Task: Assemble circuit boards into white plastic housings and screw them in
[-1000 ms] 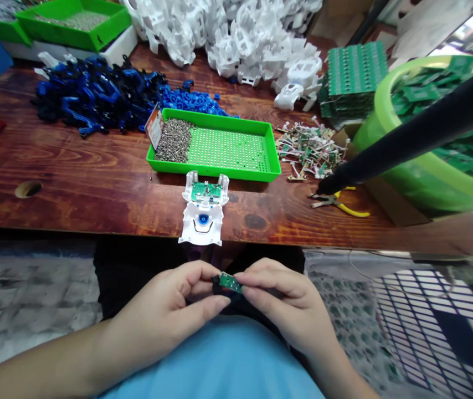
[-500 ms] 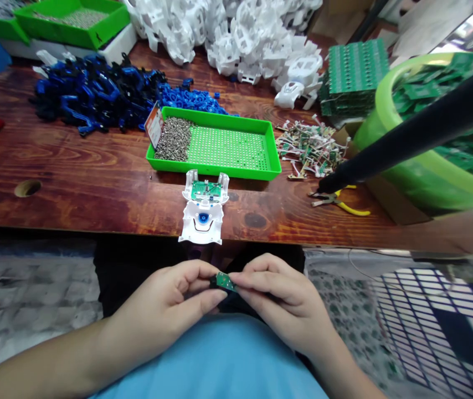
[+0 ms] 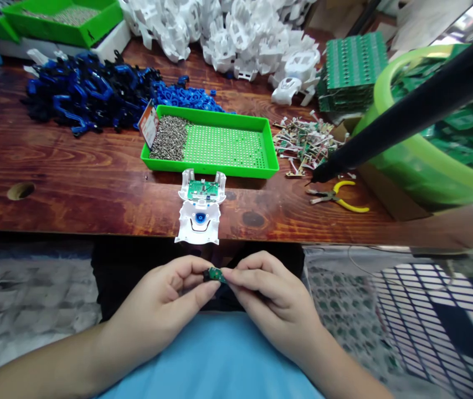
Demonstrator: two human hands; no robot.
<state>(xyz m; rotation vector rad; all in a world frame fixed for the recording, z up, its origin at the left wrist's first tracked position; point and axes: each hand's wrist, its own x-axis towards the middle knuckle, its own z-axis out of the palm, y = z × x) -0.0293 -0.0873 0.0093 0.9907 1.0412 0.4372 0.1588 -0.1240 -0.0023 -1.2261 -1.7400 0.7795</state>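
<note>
Between both hands, above my lap, is a small green circuit board (image 3: 216,274) with a black part at its left end. My left hand (image 3: 170,293) pinches the left end between thumb and fingers. The fingertips of my right hand (image 3: 272,291) close on the board's right end and cover part of it. Just beyond, at the table's front edge, lies an open white plastic shell (image 3: 184,227) with a round blue piece in it. Touching it behind is a second white shell part holding a larger green circuit board (image 3: 203,190).
A green tray (image 3: 211,168) of screws stands behind the shells. Blue and black parts (image 3: 82,94) are heaped left, white shells (image 3: 253,39) at the back. Wired boards (image 3: 307,144), yellow-handled pliers (image 3: 336,197) and a green tub (image 3: 386,105) lie right, under a slanting black pole (image 3: 402,111).
Both hands and the small board have shifted slightly left in view. My right fingers now cover more of the board. The table scene has also shifted a little with the camera.
</note>
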